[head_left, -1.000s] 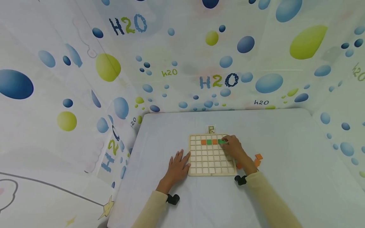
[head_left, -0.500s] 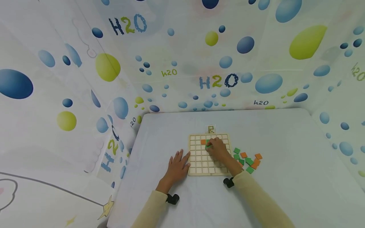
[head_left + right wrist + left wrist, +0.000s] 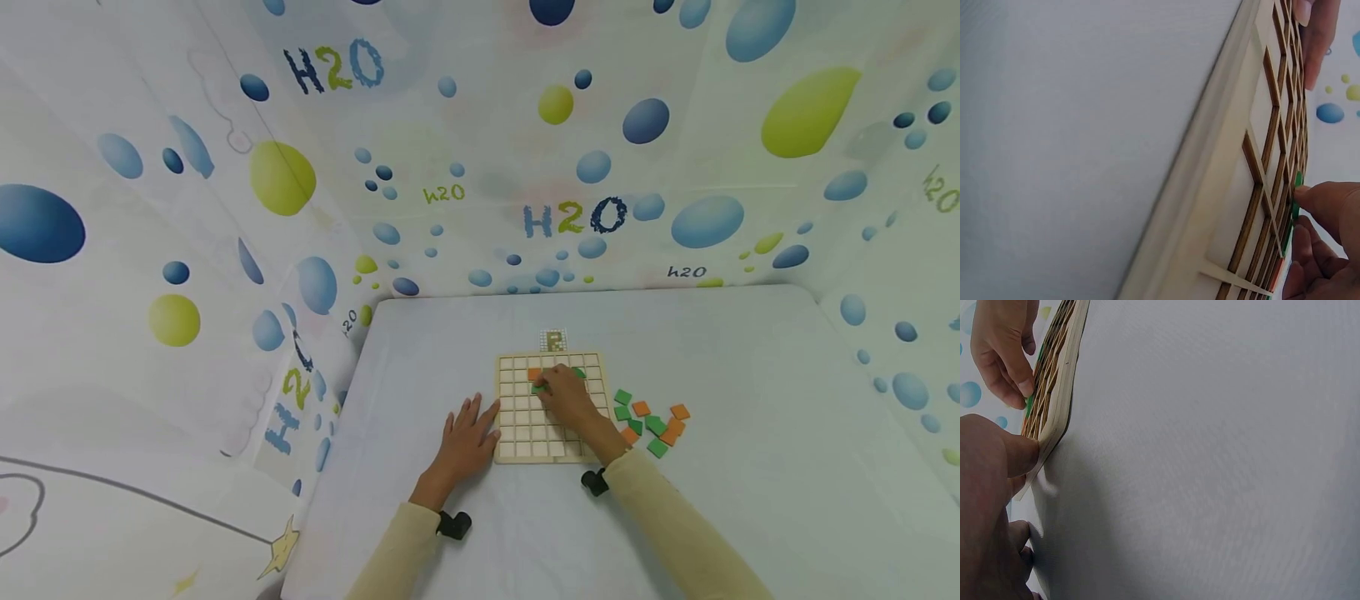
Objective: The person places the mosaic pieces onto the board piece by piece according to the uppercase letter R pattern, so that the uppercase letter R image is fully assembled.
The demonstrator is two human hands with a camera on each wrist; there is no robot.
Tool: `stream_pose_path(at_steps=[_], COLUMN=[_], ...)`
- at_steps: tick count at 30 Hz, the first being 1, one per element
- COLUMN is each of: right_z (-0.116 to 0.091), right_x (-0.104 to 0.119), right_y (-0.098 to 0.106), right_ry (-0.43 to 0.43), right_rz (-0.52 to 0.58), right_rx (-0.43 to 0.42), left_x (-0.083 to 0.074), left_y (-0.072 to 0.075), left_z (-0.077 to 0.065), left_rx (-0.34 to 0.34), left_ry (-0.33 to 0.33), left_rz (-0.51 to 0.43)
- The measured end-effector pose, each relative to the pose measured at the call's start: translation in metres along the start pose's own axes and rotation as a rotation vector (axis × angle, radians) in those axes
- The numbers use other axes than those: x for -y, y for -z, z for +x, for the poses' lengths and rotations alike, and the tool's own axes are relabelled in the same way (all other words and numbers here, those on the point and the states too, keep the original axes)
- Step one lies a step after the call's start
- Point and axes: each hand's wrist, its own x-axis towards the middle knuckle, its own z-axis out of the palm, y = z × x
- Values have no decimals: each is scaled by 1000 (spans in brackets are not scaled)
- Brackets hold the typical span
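A wooden grid board [image 3: 517, 429] lies on the white table. My left hand [image 3: 467, 432] rests flat on the table, fingers straight, its thumb [image 3: 1017, 456] pressed against the board's left edge [image 3: 1063, 394]. My right hand [image 3: 543, 388] reaches over the board's upper left cells and pinches a green tile [image 3: 537, 389] between thumb and fingertips [image 3: 1325, 203], low over a cell. From the right wrist, the green tile [image 3: 1297, 187] shows edge-on. An orange tile [image 3: 533, 374] and another green tile [image 3: 578, 372] sit in the second row; my hand hides the cells between them.
A loose heap of green and orange tiles [image 3: 649, 419] lies on the table right of the board. A small pattern card [image 3: 554, 340] sits just beyond the board's far edge. Patterned curtain walls [image 3: 570, 217] close in the table on three sides.
My right hand has travelled left from the board's upper right to its upper left with a green tile, uncovering the loose tile heap. The left hand has stayed put.
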Motion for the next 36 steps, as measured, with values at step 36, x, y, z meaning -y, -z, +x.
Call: stream_pose_path(at_steps=[36], right_z=[-31], right_x=[-35], right_y=[55], right_ry=[-61], right_rz=[15], right_rx=[-103], left_x=[1], left_y=[-11], left_z=[9], left_rx=[-28], left_ry=[19], left_rz=[-2])
